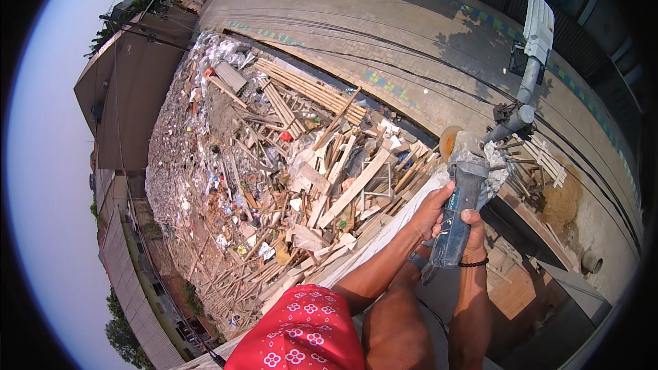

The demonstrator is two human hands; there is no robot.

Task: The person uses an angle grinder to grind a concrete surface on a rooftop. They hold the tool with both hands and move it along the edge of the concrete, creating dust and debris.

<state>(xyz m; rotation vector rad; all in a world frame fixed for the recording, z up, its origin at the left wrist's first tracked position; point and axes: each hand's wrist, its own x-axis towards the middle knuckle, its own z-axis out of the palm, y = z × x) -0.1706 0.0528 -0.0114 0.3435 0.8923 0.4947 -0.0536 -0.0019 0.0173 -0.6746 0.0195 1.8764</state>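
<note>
A blue and dark grey angle grinder (452,223) is held between both my hands, its round disc (449,142) pointing away from me. My left hand (432,212) is wrapped round the left side of the body. On the other side my right hand (473,233) grips it, thumb up, with a dark bead bracelet at the wrist. Broken pale concrete (497,171) with rods sticking out lies just beyond the grinder's head. Whether the disc touches anything, I cannot tell. A cord hangs from the grinder's rear end.
I am high up, astride a narrow wall top (418,199). Below on the left spreads a heap of scrap wood and rubbish (274,185). A street lamp (538,31) on a pole and overhead cables (404,44) stand close by. A paved street (329,10) runs beyond.
</note>
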